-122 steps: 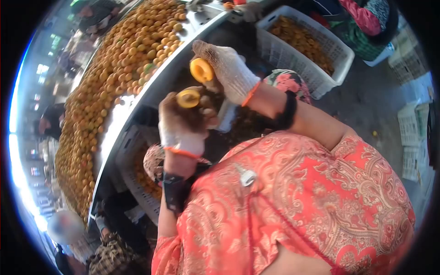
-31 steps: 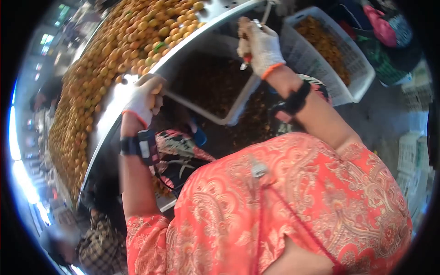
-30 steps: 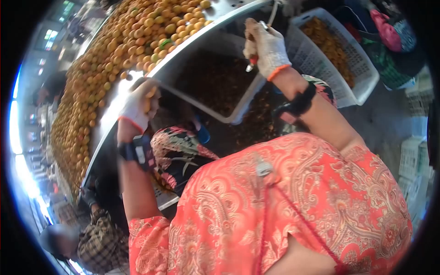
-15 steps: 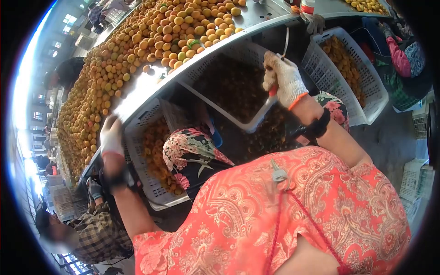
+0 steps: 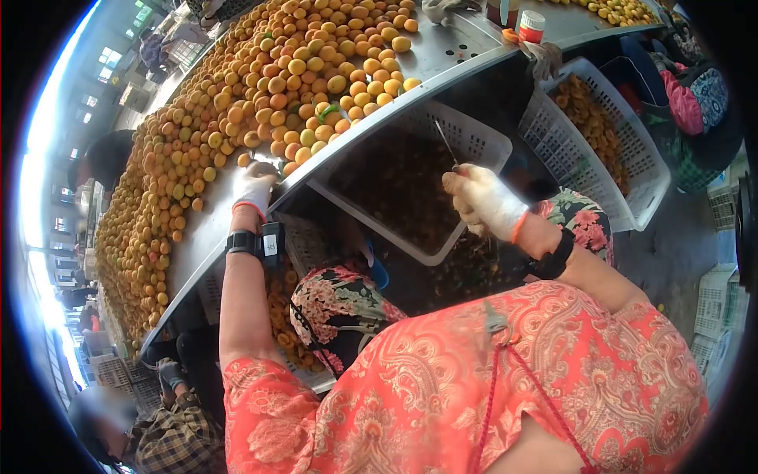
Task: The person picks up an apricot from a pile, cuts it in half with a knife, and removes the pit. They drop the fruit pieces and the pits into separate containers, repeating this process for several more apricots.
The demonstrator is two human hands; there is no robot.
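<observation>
My left hand (image 5: 254, 189), in a white glove, rests at the rim of the metal table beside a loose apricot (image 5: 244, 159). Its fingers are curled, and what lies under them is mostly hidden. A large heap of apricots (image 5: 292, 67) spreads over the table (image 5: 442, 47). My right hand (image 5: 483, 199), also gloved, is closed around a thin-bladed knife (image 5: 446, 142) whose blade points up and away. Below that hand stands a white crate (image 5: 426, 254) with dark contents, partly under the table.
A white crate (image 5: 643, 186) of orange fruit pieces stands at the right, another crate of halves (image 5: 286, 332) by my left knee. A red-and-white jar (image 5: 532, 27) and a grey cloth (image 5: 543, 59) are at the table edge. Co-workers sit on both sides, one in a checked shirt (image 5: 178, 430).
My left hand has moved up and right, from the crate's side to the table edge near the apricots. My right hand has lowered slightly, still gripping the knife.
</observation>
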